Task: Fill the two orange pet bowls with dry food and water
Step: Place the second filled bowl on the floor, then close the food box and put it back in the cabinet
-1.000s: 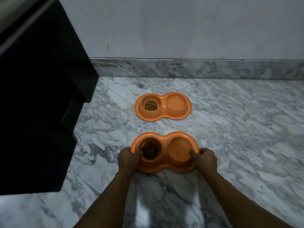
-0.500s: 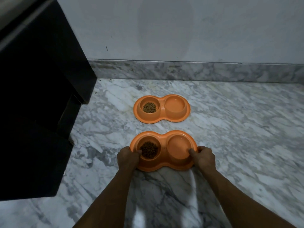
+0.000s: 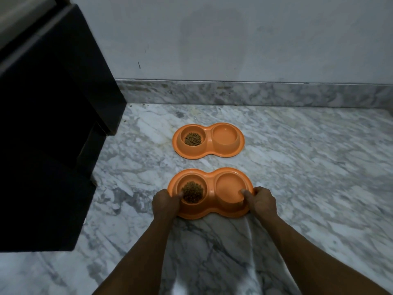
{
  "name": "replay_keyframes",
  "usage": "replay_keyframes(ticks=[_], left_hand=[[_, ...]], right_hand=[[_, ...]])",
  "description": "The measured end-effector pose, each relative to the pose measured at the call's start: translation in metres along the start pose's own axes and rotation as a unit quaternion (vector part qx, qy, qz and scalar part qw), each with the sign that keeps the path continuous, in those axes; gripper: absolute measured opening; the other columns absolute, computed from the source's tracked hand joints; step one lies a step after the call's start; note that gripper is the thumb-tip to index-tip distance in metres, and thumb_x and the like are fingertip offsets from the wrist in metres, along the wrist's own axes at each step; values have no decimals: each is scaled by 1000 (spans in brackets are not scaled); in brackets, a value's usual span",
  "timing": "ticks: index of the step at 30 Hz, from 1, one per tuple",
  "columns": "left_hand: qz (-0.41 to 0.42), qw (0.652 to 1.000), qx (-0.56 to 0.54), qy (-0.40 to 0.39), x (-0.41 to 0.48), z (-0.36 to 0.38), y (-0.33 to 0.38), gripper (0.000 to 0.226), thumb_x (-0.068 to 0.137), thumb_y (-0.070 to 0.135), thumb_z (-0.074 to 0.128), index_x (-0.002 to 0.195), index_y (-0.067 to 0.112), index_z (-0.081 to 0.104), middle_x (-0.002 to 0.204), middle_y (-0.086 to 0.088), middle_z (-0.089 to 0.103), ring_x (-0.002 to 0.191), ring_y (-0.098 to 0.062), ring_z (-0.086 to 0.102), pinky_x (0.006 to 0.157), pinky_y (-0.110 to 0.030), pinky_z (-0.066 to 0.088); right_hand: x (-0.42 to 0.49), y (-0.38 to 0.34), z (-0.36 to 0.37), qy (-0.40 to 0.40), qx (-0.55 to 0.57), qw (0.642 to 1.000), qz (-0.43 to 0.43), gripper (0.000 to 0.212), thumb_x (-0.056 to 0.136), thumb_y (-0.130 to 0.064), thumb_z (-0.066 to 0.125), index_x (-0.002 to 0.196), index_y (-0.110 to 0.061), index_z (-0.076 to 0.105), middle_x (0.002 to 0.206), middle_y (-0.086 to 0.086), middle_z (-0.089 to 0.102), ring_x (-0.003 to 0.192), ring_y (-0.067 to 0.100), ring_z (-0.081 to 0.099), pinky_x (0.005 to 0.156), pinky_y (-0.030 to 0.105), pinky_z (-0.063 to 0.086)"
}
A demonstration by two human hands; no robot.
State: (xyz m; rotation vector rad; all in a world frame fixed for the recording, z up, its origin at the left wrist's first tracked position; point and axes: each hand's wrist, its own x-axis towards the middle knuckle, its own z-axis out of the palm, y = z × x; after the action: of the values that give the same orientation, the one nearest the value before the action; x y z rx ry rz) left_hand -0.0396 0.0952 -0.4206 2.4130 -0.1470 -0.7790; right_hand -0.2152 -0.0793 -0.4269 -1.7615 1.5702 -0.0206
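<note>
No writing or brand can be read on anything. Two orange double bowls sit on the marble floor (image 3: 319,167), each with two wells. The far bowl (image 3: 209,154) lies near the skirting, well apart from both hands; the near bowl (image 3: 210,211) is directly in front of it. Kibble (image 3: 192,139) fills each left well; whether the right wells hold water, I cannot tell. The left hand (image 3: 165,202) grips the near bowl's left end, the right hand (image 3: 260,201) its right end, thumbs hooked over the well rims. A dark cabinet (image 3: 53,145) stands left.
</note>
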Motion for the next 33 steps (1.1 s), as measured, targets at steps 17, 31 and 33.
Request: replay_keyframes(ticks=[17,31,33], left_hand=[[83,994,53,41,-161,-200,168,63,99,31,51,152,6,28,156,-15,27,143,-29,30,115,-35,26],[155,942,9,296,-423,-639,440,52,95,22,53,142,0,43,143,-22,43,129,-37,44,109,-37,34],[150,928,10,340,-452,-687,441,52,97,26,50,143,3,41,145,-19,41,130,-35,42,109,-37,33]], right_hand=[[-148,-177,-186,-16,-80,990,-114,60,98,-42,53,140,-2,45,140,19,50,132,32,46,108,40,37],[-427,-558,-504,7,-74,928,-365,58,101,-43,44,146,-6,41,147,15,47,133,32,45,109,36,36],[-466,-596,-516,-4,-75,902,-425,58,101,-43,43,146,-5,40,146,15,46,132,32,45,109,36,36]])
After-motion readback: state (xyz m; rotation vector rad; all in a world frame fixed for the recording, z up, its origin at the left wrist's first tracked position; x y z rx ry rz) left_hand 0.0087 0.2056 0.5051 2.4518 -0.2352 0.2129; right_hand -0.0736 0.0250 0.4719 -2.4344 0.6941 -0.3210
